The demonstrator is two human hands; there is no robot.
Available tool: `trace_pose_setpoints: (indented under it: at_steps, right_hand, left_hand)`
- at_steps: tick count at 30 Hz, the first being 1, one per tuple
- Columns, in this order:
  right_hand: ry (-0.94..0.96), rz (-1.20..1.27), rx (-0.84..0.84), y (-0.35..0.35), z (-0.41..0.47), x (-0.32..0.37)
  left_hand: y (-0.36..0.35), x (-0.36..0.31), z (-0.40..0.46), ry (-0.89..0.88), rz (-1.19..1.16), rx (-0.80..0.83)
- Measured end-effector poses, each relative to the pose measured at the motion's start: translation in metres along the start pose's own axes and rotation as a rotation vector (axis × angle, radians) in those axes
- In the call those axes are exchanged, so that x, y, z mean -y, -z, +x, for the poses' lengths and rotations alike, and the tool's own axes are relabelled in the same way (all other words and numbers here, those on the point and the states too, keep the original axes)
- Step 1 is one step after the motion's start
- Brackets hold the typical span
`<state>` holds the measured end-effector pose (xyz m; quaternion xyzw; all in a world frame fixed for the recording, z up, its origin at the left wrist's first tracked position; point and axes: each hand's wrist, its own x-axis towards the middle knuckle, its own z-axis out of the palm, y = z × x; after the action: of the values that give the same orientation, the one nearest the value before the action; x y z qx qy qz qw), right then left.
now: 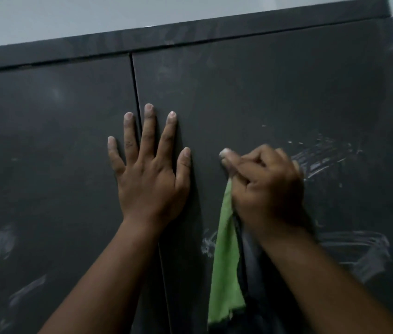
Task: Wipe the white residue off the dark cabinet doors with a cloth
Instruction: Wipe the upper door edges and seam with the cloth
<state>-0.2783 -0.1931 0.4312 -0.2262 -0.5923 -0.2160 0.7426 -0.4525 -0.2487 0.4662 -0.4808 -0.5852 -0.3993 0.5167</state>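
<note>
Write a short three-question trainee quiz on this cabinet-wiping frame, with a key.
1. True or false: the left hand lies flat, fingers spread across the seam between the doors.
2. Which hand grips the green cloth? A) left B) right C) both
3. Fill in: the heaviest white residue shows on the ____ door.

Key: 1 true. 2 B, the right hand. 3 right, the right door.

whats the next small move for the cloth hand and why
Probably slide the right hand, which grips the green cloth, rightward over the white streaks beside it. That residue sits just past the knuckles on the right door, while the left hand lies flat across the door seam.
</note>
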Motion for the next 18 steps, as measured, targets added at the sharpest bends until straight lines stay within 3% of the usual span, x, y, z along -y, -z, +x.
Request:
trace_pose_setpoints:
  at_steps: [5,13,18]
  right_hand:
    - [-0.214,0.064,-0.123,-0.016,0.048,-0.001]
    - [0.003,-0.012,-0.004,0.007,-0.029,-0.006]
    - [-0.216,0.007,-0.134,0.010,0.011,-0.028]
  left_hand:
    - [-0.002,-0.004,-0.001,0.015,0.002,-0.015]
    - [-0.003,-0.015,-0.006,0.021,-0.022,-0.013]
    - [-0.007,-0.029,-0.019,-0.070,0.005,0.002]
